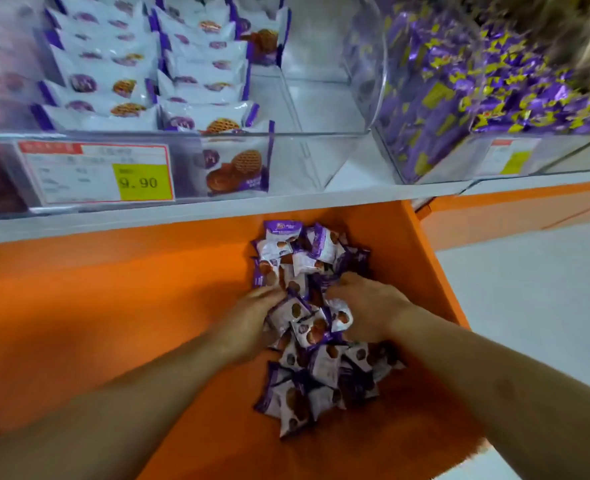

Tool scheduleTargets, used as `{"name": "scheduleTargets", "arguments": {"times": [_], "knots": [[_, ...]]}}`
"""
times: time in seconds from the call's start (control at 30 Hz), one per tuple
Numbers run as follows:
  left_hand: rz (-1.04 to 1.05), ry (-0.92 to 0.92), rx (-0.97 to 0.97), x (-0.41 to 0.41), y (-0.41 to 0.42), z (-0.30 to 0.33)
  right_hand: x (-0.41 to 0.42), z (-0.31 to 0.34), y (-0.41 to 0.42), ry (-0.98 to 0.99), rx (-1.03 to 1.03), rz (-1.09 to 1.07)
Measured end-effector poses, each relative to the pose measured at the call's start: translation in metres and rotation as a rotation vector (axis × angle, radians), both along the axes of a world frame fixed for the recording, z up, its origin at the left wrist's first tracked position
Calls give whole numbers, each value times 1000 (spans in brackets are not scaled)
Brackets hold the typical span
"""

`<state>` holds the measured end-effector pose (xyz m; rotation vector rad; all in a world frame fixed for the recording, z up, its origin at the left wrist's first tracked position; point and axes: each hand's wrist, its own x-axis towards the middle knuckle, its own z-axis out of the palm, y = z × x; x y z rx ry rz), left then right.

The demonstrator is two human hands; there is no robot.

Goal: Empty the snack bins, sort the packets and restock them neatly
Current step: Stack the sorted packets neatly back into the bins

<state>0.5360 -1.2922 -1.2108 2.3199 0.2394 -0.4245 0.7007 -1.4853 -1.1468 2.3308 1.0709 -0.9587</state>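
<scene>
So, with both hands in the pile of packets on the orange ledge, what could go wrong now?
1. The pile lies near the ledge's right edge; packets may slide off onto the floor as the left hand and right hand gather them.
2. Scooping many at once may crush the snacks.
3. The full bin on the right holds other purple packets, so sorts could get mixed.

A pile of packets (pixel 314 327) lies on the near ledge (pixel 113 306); the left hand (pixel 252 327) and right hand (pixel 366 306) flank it; behind, a bin (pixel 286 150) holds rowed packets (pixel 148 74) at left; another bin (pixel 494 81) stands far right.
</scene>
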Motion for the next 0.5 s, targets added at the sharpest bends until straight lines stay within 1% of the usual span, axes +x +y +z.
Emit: {"name": "scheduleTargets", "arguments": {"times": [0.1, 0.17, 0.23, 0.3, 0.4, 0.47, 0.5], "knots": [[10, 14, -45, 13, -12, -12, -9, -8, 1, -22, 23, 3], [23, -29, -5, 14, -15, -17, -11, -10, 2, -7, 48, 14], [57, -83, 38, 13, -14, -14, -10, -7, 3, 6, 88, -26], [89, -51, 50, 10, -14, -6, -6, 2, 6, 13, 159, -148], [197, -5, 2, 3, -5, 6, -3, 27, 10, 60, 271, -322], [273, 48, -78, -6, 4, 16, -8, 52, 15, 145, 388, -421], [314, 87, -115, -12, 10, 22, -11, 66, 19, 221, 461, -493]]}}
